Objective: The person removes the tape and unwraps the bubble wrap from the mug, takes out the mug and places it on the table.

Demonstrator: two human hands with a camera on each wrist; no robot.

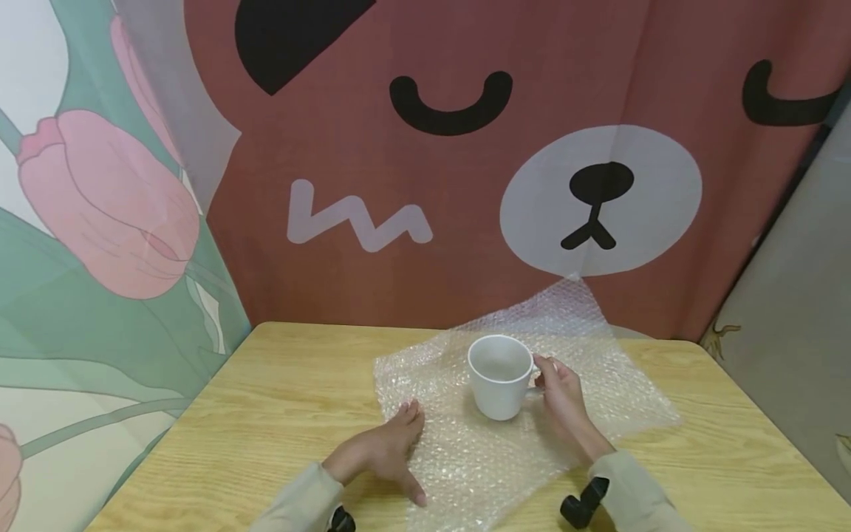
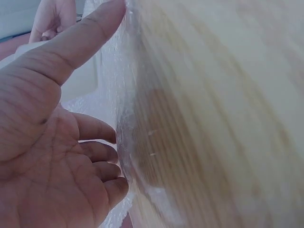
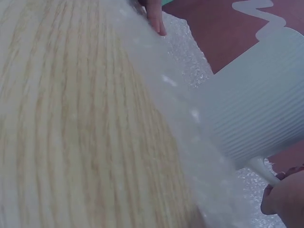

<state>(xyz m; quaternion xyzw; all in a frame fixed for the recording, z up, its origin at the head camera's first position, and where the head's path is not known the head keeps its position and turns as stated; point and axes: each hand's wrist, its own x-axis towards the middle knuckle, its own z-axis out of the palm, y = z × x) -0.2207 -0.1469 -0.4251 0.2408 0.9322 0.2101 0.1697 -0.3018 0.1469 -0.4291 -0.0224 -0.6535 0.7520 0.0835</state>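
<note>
A plain white mug (image 1: 500, 395) stands upright on a sheet of clear bubble wrap (image 1: 472, 469) in the head view. My right hand (image 1: 562, 397) grips the mug's handle from the right; the right wrist view shows fingers (image 3: 289, 197) at the handle, beside the mug's ribbed side (image 3: 266, 95). At the sheet's left edge lies my left hand (image 1: 388, 448), its thumb and fingers spread. In the left wrist view, the fingertips (image 2: 116, 190) of that hand touch the edge of the bubble wrap.
The wooden table (image 1: 219, 436) carries the sheet, whose far corner reaches up past the table's back edge. Behind hangs a brown curtain (image 1: 372, 288) with a bear face, and a flowered curtain (image 1: 100, 325) borders the left side.
</note>
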